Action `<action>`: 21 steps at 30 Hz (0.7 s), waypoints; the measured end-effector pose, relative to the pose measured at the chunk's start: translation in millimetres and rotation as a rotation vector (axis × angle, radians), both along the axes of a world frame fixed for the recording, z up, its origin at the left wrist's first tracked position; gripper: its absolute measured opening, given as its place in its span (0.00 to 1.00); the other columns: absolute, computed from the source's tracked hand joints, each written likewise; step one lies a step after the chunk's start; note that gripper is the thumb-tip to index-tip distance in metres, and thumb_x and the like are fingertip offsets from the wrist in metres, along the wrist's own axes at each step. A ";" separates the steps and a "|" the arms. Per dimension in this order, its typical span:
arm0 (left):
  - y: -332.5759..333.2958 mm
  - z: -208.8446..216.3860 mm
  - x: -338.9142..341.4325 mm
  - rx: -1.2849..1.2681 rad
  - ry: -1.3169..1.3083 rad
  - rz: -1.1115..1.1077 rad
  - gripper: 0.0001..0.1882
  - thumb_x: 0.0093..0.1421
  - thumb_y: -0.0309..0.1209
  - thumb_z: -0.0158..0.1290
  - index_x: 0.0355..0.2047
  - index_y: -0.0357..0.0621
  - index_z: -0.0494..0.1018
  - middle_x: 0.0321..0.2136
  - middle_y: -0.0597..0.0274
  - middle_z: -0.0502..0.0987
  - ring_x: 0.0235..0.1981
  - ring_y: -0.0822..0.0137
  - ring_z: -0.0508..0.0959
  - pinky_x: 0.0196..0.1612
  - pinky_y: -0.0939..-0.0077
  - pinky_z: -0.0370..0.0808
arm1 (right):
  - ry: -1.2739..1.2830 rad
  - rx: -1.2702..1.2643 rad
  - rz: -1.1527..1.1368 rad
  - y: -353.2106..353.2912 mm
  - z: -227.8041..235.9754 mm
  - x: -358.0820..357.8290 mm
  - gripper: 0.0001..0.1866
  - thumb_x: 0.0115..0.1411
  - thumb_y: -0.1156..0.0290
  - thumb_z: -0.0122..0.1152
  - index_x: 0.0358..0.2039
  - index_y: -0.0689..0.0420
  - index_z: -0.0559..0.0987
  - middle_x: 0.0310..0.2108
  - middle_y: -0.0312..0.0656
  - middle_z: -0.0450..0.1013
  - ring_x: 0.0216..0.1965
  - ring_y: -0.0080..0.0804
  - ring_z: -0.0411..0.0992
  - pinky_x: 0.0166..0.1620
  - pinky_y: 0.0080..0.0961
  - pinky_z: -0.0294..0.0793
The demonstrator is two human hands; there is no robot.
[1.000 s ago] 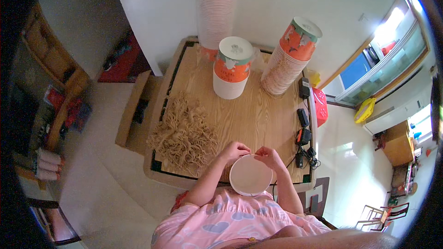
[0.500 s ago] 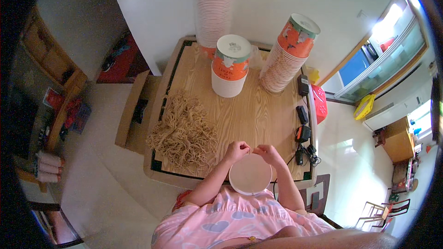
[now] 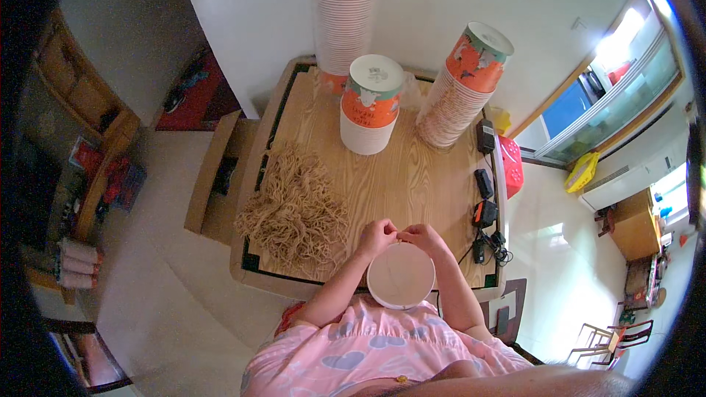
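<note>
While the left hand [image 3: 377, 237] and right hand [image 3: 424, 238] meet at the far rim of the white tub [image 3: 401, 279], finger work looks under way, completion unverified; tan cord [image 3: 294, 213] lies heaped leftward. Both hands pinch closed; anything between the fingertips is too small to tell. The tub sits near the table's [image 3: 412, 184] close edge, mouth upward, long axis running down toward its hidden base.

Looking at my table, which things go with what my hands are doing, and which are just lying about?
Likely part of the job:
- white tub, left hand and right hand at its far rim
- tan cord pile
- middle tub stack

Probably just lying about:
- black adapter
- cardboard box
- yellow bag-like item
</note>
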State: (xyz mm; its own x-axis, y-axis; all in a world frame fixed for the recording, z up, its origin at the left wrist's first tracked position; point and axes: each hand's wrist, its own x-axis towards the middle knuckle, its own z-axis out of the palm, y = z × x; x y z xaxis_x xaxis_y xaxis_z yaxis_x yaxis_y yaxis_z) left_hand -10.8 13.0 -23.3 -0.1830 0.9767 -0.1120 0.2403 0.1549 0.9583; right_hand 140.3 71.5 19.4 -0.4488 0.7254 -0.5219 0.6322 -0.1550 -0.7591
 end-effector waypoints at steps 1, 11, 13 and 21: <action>-0.3 4.5 0.4 0.036 0.021 -0.001 0.05 0.45 0.27 0.55 0.22 0.39 0.72 0.19 0.59 0.75 0.21 0.67 0.76 0.27 0.73 0.72 | 0.000 -0.005 -0.002 0.9 -0.6 1.1 0.10 0.52 0.66 0.58 0.25 0.60 0.78 0.19 0.31 0.71 0.20 0.16 0.66 0.22 0.16 0.65; 3.9 32.6 -3.8 0.208 0.276 -0.098 0.04 0.47 0.27 0.53 0.23 0.39 0.73 0.22 0.56 0.74 0.24 0.61 0.75 0.29 0.71 0.72 | -0.025 0.096 0.077 4.8 -16.5 -1.8 0.08 0.50 0.69 0.59 0.25 0.61 0.77 0.20 0.32 0.71 0.23 0.17 0.66 0.25 0.16 0.65; 0.6 33.2 -4.4 0.196 0.247 -0.085 0.04 0.46 0.27 0.53 0.23 0.39 0.73 0.22 0.56 0.74 0.24 0.61 0.75 0.29 0.71 0.72 | 0.005 0.100 0.082 2.1 -7.5 -5.4 0.08 0.50 0.69 0.59 0.25 0.61 0.77 0.20 0.32 0.70 0.23 0.17 0.66 0.25 0.16 0.65; -10.7 16.0 -5.4 0.132 0.104 -0.018 0.04 0.46 0.26 0.54 0.23 0.38 0.72 0.20 0.57 0.74 0.23 0.63 0.76 0.28 0.72 0.72 | 0.234 -0.161 -0.092 -1.3 12.9 5.0 0.08 0.52 0.69 0.57 0.25 0.61 0.76 0.20 0.33 0.70 0.22 0.17 0.65 0.24 0.16 0.65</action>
